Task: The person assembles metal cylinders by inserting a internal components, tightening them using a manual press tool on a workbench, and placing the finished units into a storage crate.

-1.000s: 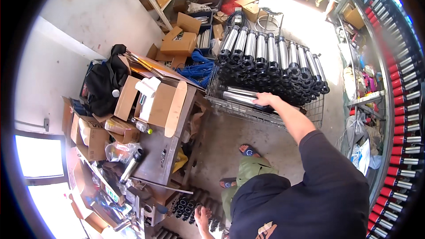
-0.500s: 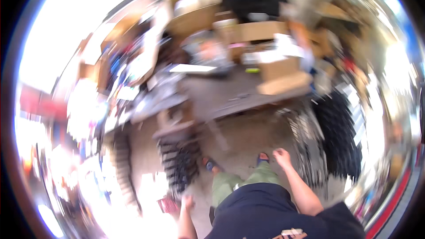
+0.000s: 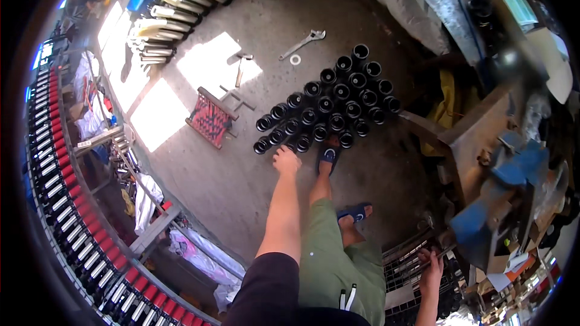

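My left hand (image 3: pixel 286 160) is held out in front of me with its fingers loosely curled, and no object shows in it. Just beyond it several black tubes (image 3: pixel 325 104) with open round tops stand upright in a close group on the floor. The nearest tubes overlap the hand in the view; whether it touches them I cannot tell. At the lower right my right hand (image 3: pixel 430 268) has its fingers bent and apart, beside a dark wire rack (image 3: pixel 403 265). Nothing shows in its grasp, and contact with the rack's bar is unclear.
A low stool with a red woven seat (image 3: pixel 211 119), a hammer (image 3: pixel 241 69), an adjustable wrench (image 3: pixel 303 44) and a white ring (image 3: pixel 295 59) lie on the concrete. Pale-topped tubes (image 3: pixel 175 9) stand far left. Red-and-black parts (image 3: pixel 78 193) line the left rack. A cluttered workbench (image 3: pixel 465 133) borders the right.
The view has swung from the cluttered table with cardboard boxes to the floor with the black tubes. My left arm now reaches further forward; my right hand is lower, beside the rack.
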A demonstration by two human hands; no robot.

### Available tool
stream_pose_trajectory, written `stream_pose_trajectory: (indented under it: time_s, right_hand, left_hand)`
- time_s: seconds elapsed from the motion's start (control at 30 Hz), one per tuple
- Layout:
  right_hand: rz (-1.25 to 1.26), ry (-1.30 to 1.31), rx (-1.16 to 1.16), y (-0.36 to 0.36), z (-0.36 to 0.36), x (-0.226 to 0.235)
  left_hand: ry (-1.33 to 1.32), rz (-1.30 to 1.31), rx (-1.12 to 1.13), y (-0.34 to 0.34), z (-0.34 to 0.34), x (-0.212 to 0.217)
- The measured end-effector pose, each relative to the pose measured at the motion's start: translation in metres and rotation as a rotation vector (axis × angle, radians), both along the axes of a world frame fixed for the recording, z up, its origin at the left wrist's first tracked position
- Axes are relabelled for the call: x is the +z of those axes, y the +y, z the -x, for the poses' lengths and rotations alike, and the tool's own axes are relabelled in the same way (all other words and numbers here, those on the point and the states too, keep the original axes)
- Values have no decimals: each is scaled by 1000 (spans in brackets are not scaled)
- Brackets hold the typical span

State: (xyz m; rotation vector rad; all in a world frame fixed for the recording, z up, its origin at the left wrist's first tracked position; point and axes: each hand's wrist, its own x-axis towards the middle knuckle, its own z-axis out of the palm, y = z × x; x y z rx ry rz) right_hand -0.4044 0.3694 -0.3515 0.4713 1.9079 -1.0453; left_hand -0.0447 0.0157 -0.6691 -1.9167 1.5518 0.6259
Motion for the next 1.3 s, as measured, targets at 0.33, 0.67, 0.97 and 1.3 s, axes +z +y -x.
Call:
stream_pose_trajectory:
  time_s: [0.33,0.67,0.97,1.3]
  right_hand:
    - [-19,-121,-59,31,18,13]
    - [-52,317,239,201,18,7]
    - [-187,583,165,219,-44,89]
    - [-158,774,-39,212,-145,133]
  left_hand:
    - [106,13,393,64,0,123]
    - [1318,-78,104,164,-8,574]
    - [2274,63,-257,93,289,669]
    - [1875,-342,-32,1,439,640]
